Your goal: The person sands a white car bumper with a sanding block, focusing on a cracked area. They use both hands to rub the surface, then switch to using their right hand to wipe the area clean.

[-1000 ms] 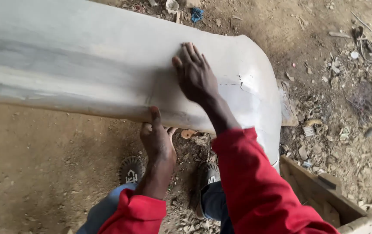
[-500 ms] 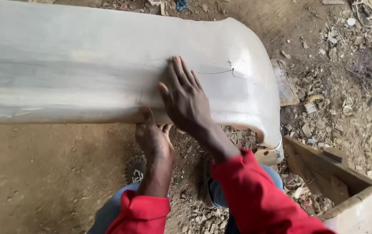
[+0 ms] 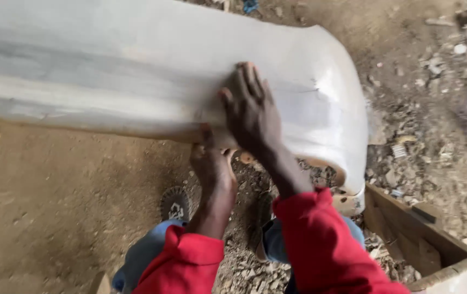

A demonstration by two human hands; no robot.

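Right hand [image 3: 252,111] flat on grey bumper [image 3: 135,71], left hand [image 3: 209,160] gripping its lower edge

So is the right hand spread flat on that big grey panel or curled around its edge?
Spread flat. The right hand lies palm down, fingers extended, on top of the grey panel.
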